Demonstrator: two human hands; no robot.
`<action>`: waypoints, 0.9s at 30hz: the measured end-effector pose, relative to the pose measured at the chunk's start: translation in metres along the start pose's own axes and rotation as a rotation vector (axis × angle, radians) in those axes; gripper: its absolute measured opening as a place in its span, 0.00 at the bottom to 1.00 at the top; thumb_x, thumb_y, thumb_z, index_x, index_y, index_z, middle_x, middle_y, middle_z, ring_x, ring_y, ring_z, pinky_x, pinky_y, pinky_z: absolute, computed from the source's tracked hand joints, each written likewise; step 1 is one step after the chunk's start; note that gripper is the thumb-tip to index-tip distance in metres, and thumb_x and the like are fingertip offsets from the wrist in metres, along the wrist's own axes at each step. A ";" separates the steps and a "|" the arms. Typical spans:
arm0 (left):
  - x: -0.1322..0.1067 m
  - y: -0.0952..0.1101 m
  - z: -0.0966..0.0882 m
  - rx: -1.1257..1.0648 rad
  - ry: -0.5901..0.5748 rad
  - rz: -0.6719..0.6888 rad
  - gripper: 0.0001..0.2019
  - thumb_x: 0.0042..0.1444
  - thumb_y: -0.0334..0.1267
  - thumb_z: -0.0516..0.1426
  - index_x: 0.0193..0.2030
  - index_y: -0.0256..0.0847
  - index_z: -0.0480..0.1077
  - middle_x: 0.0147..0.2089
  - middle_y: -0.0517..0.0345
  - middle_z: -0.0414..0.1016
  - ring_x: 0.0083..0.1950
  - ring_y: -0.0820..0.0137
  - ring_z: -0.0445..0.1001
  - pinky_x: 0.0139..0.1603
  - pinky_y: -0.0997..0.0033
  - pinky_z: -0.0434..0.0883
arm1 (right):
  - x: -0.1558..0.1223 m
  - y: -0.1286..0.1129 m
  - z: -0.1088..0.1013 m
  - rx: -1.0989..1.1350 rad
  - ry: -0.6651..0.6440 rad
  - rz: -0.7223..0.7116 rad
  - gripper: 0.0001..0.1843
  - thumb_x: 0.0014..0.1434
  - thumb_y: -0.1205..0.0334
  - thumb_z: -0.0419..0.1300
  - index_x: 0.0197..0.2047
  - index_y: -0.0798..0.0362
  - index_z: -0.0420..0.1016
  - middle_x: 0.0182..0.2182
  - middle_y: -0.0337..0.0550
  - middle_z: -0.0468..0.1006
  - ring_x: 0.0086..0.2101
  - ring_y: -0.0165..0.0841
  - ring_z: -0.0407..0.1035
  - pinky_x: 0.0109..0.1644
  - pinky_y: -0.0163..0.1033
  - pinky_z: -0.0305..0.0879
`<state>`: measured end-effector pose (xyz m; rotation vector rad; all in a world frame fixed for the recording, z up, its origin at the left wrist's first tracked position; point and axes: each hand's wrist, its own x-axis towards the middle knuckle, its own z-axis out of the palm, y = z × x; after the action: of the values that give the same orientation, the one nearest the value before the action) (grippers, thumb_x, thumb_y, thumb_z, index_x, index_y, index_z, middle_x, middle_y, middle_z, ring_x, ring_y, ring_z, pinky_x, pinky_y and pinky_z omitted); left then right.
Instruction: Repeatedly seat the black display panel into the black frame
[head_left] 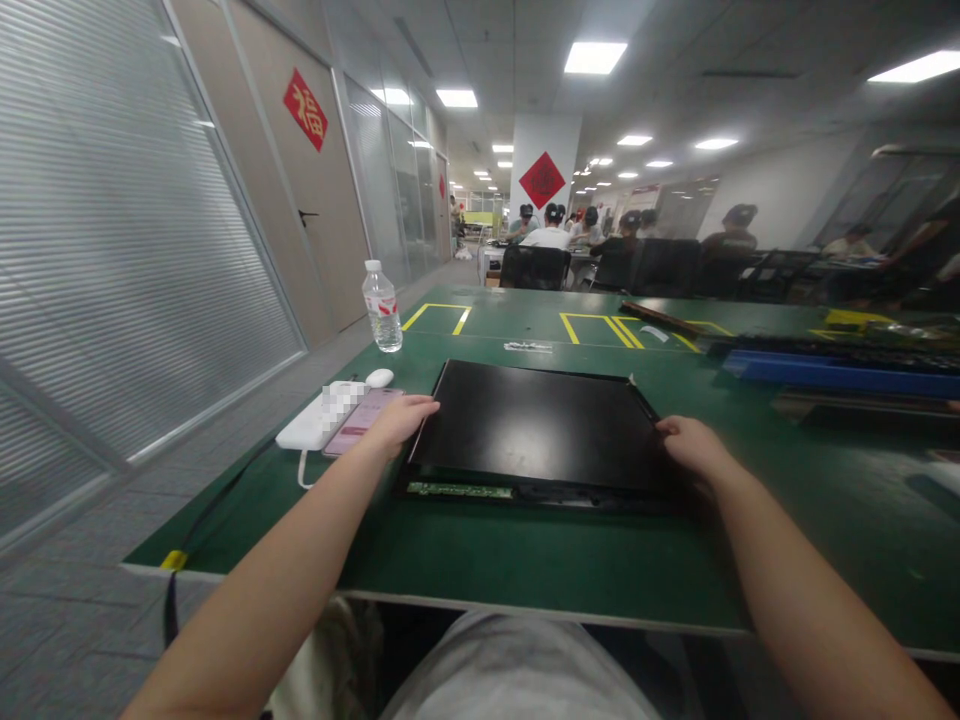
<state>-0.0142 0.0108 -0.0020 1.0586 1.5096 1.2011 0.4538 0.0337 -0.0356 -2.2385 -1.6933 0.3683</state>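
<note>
A flat black display panel [540, 420] lies over a black frame [600, 497] on the green table. Its left edge is pinched by my left hand [405, 415], and my right hand [690, 445] grips the right edge. Both hands have their fingers closed. Along the near side of the frame a strip of green circuit board [459, 490] shows. The panel's near edge looks slightly raised from the frame; how far, I cannot tell. A small pale tab [632, 380] sticks up at the far right corner.
Left of the panel are a phone [364, 422], a white power bank [304, 420] with a cable, a white earbud case [379, 378] and a water bottle [383, 310]. Blue and black strips [832, 368] lie at the right. Several people sit beyond the green table [495, 560].
</note>
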 end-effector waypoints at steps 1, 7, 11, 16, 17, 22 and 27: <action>-0.002 0.000 -0.001 0.024 -0.019 0.019 0.11 0.38 0.38 0.69 0.31 0.38 0.78 0.34 0.51 0.83 0.42 0.56 0.80 0.43 0.64 0.74 | 0.001 0.001 0.001 0.000 0.007 -0.004 0.24 0.49 0.72 0.57 0.49 0.55 0.81 0.46 0.52 0.81 0.44 0.42 0.76 0.46 0.39 0.68; -0.011 0.004 0.001 0.004 -0.094 0.102 0.18 0.33 0.39 0.72 0.33 0.38 0.79 0.37 0.49 0.83 0.46 0.52 0.79 0.46 0.60 0.74 | 0.001 0.001 0.001 0.021 0.042 -0.005 0.21 0.48 0.69 0.60 0.46 0.53 0.82 0.42 0.50 0.82 0.42 0.41 0.76 0.47 0.39 0.69; -0.011 0.005 0.004 -0.101 -0.049 0.194 0.17 0.33 0.35 0.73 0.34 0.38 0.79 0.51 0.45 0.79 0.56 0.51 0.75 0.52 0.59 0.73 | -0.003 -0.004 -0.002 -0.001 0.033 0.000 0.18 0.54 0.64 0.59 0.47 0.54 0.81 0.42 0.50 0.82 0.42 0.41 0.76 0.46 0.40 0.69; -0.010 0.008 0.003 -0.054 -0.068 0.362 0.16 0.36 0.40 0.72 0.34 0.37 0.80 0.62 0.44 0.71 0.67 0.51 0.65 0.65 0.58 0.63 | -0.004 -0.008 -0.003 0.060 0.098 0.024 0.27 0.61 0.52 0.56 0.59 0.56 0.74 0.43 0.53 0.81 0.43 0.43 0.76 0.47 0.42 0.69; -0.010 0.008 0.002 -0.040 -0.071 0.397 0.17 0.37 0.41 0.72 0.36 0.37 0.80 0.64 0.44 0.69 0.67 0.51 0.63 0.66 0.57 0.63 | -0.004 -0.009 -0.004 0.084 0.105 0.025 0.28 0.62 0.50 0.56 0.59 0.57 0.74 0.44 0.54 0.81 0.45 0.44 0.75 0.48 0.43 0.69; -0.011 0.010 0.002 -0.048 -0.103 0.523 0.21 0.40 0.45 0.71 0.42 0.37 0.80 0.67 0.44 0.62 0.69 0.51 0.60 0.65 0.57 0.64 | -0.006 -0.010 -0.006 0.262 0.132 0.053 0.24 0.63 0.48 0.54 0.49 0.57 0.81 0.48 0.57 0.80 0.49 0.47 0.74 0.53 0.46 0.68; -0.011 0.010 0.002 -0.095 -0.066 0.526 0.22 0.41 0.47 0.70 0.41 0.37 0.80 0.64 0.44 0.66 0.65 0.51 0.65 0.65 0.55 0.63 | -0.013 -0.012 -0.011 0.482 0.207 0.136 0.19 0.57 0.51 0.61 0.42 0.57 0.83 0.39 0.55 0.82 0.44 0.47 0.75 0.49 0.46 0.69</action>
<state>-0.0092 0.0022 0.0096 1.4685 1.1403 1.5572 0.4434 0.0234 -0.0206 -1.9562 -1.1973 0.4966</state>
